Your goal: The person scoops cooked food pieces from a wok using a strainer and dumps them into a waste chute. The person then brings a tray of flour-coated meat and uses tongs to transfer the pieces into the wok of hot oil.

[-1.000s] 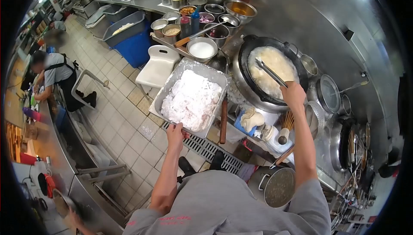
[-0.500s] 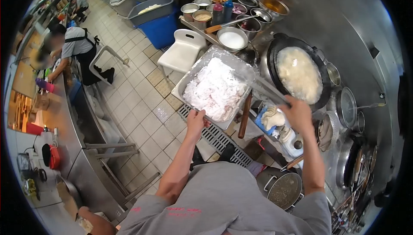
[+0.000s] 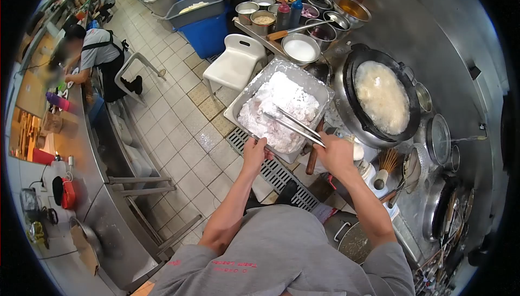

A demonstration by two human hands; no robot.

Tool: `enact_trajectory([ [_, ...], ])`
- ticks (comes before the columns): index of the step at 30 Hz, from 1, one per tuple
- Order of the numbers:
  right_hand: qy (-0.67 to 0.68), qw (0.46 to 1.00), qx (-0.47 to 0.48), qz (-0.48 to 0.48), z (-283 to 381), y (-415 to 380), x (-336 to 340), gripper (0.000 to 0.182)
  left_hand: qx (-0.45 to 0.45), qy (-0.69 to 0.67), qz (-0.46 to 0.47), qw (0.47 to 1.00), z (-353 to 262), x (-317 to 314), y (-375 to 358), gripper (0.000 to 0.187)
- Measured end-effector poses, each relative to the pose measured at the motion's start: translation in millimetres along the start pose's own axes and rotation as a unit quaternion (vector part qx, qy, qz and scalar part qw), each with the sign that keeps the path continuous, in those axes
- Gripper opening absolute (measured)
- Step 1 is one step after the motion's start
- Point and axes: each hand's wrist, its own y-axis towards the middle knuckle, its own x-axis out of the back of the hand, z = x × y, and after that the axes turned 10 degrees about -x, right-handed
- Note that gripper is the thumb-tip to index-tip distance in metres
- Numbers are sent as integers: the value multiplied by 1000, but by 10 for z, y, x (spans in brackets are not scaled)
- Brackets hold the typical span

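My left hand (image 3: 257,156) grips the near left rim of a grey rectangular tub (image 3: 323,93). Heaped in the tub are pieces coated in white powder (image 3: 284,98); what lies under the coating is hard to make out. In my right hand (image 3: 334,156) is a pair of metal tongs (image 3: 299,129), held above the tub's right edge. The tips of the tongs reach into the powdered heap. To the right of the tub, a black wok (image 3: 355,111) holds pale, bubbling oil (image 3: 382,98).
Steel bowls of ingredients and a ladle (image 3: 295,29) stand behind the tub. A white chair (image 3: 244,52) is beyond it. Whisk-like bamboo brush (image 3: 388,161), pans and utensils crowd the right side. A co-worker (image 3: 103,52) bends over the left counter.
My right hand and the tongs have swung left from beside the wok, and the tips now rest in the powdered pieces. My left hand stays on the tub's rim.
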Motion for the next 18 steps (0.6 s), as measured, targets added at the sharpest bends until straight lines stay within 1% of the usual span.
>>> enact_trajectory([
  [5,80,994,-59,-40,-333,-156,411,34,17,10,-25,1000,-15,-1,-16,15],
  [6,95,989,-103,-35,-335,-180,567,36,16,11,-32,999,-64,-24,-46,15],
  [7,112,985,-122,-46,-418,-186,646,37,17,10,-35,999,-79,-58,-53,15],
  [9,142,974,-163,-72,-643,-225,844,39,5,26,-21,999,-26,-35,-17,15],
  [10,149,971,-151,-110,-794,-233,923,40,1,24,-23,999,-8,-44,-17,16],
  [11,155,966,-165,-122,-973,-230,977,40,-3,23,-28,999,-13,-48,-28,16],
  [13,145,955,-213,-146,-1164,-207,1211,41,1,25,-20,999,-3,-26,-20,17],
  [14,130,948,-221,-186,-1295,-180,1266,39,2,23,-16,1000,-12,-24,-24,16],
  [15,113,943,-251,-185,-1349,-155,1392,34,3,20,-13,1000,-17,-27,-28,16],
  [16,70,940,-280,-180,-1495,-93,1452,32,6,24,-27,999,-14,-37,-27,15],
  [18,6,930,-325,-172,-1838,57,1495,30,-3,22,-16,1000,4,-12,-19,15],
])
